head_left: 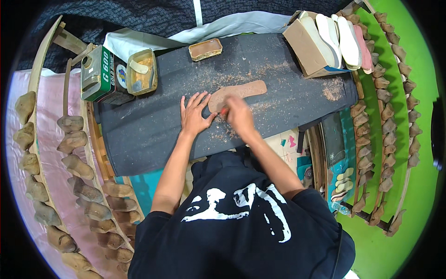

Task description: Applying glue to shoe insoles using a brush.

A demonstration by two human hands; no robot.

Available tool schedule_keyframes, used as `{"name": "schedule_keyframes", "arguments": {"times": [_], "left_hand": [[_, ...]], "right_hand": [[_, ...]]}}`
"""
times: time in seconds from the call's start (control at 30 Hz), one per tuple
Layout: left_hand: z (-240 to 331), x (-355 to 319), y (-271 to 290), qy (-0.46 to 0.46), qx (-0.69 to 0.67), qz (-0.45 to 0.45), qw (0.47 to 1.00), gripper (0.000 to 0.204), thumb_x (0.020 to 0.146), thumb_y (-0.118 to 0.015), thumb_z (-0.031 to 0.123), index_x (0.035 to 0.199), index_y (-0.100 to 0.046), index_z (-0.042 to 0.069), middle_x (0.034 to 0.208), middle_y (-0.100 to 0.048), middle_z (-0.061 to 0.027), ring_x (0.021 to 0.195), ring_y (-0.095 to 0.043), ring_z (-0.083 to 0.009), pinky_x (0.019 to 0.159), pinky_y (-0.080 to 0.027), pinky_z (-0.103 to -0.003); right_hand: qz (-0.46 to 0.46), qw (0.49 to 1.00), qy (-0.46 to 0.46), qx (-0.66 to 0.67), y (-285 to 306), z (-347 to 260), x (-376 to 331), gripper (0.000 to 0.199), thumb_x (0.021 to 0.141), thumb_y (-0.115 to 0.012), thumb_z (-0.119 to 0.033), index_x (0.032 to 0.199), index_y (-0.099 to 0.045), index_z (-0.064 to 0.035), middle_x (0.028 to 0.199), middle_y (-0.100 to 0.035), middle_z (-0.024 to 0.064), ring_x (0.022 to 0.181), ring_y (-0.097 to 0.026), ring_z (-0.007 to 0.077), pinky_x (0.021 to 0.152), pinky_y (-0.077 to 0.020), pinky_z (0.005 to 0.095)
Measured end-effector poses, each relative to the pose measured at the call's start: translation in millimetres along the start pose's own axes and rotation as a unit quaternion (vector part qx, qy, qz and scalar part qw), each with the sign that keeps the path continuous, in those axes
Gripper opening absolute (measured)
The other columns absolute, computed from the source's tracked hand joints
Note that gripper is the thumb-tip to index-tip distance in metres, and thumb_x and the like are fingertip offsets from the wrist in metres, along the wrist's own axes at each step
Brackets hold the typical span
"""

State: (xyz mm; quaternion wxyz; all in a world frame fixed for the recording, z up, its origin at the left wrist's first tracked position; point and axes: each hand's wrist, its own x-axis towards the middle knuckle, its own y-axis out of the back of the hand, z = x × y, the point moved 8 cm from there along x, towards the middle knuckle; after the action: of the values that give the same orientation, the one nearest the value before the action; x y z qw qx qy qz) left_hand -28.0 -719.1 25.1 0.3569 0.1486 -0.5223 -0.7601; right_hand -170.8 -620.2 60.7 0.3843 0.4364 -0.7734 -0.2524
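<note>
A tan, sole-shaped piece [248, 90] lies flat on the dark cloth, its wider end toward my hands. My left hand [195, 115] rests with fingers spread, its fingertips by the left end of that piece and the thumb along its near edge. Over the near side of the sole, my right hand [239, 114] is closed and blurred by motion. A small red-handled tool [224, 111] shows in its grip; its working end cannot be made out. Brown shavings [227, 134] are scattered around both hands.
A shallow tray [206, 49] of brown material sits at the far edge. At left stand a green-and-black can [103, 76] and a yellowish cut-open container [142, 72]. A cardboard box [309, 49] of pale soles occupies the right corner. Racks of wooden shoe lasts [86, 190] flank both sides.
</note>
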Motion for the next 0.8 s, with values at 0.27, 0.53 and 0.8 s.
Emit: {"name": "schedule_keyframes", "arguments": {"times": [0.27,0.53,0.8], "left_hand": [[-3.7,-4.7,1.3,0.008,-0.005,0.008,1.0,0.071,0.084,-0.079,0.05,0.147,-0.065,0.021,0.154,-0.058,0.0004,0.148,-0.046,-0.0243,0.128,-0.007,-0.065],[-1.1,-1.1,0.0,0.007,-0.007,0.001,1.0,0.071,0.083,-0.082,0.049,0.146,-0.065,0.021,0.154,-0.058,0.0017,0.147,-0.048,-0.0238,0.129,-0.009,-0.064],[-3.6,-1.7,1.4,0.004,-0.019,0.02,1.0,0.071,0.082,-0.082,0.049,0.145,-0.066,0.021,0.153,-0.059,0.0015,0.147,-0.048,-0.024,0.128,-0.009,-0.064]], "right_hand": [[-0.032,0.978,-0.145,0.148,8.1,7.8,6.4,0.019,0.1,-0.064,-0.01,0.114,-0.07,0.0018,0.105,-0.075,0.0271,0.099,-0.074,0.0434,0.087,-0.0586,0.0463],[0.078,0.984,-0.157,0.03,41.4,47.9,22.0,0.013,0.098,-0.064,-0.006,0.11,-0.07,-0.0016,0.102,-0.075,0.0244,0.096,-0.073,0.0444,0.082,-0.0584,0.0489],[-0.021,0.976,-0.167,0.137,-1.2,11.9,11.0,0.03,0.095,-0.074,-0.022,0.091,-0.07,0.0074,0.086,-0.071,0.0294,0.078,-0.071,0.0454,0.072,-0.0561,0.0481]]}}
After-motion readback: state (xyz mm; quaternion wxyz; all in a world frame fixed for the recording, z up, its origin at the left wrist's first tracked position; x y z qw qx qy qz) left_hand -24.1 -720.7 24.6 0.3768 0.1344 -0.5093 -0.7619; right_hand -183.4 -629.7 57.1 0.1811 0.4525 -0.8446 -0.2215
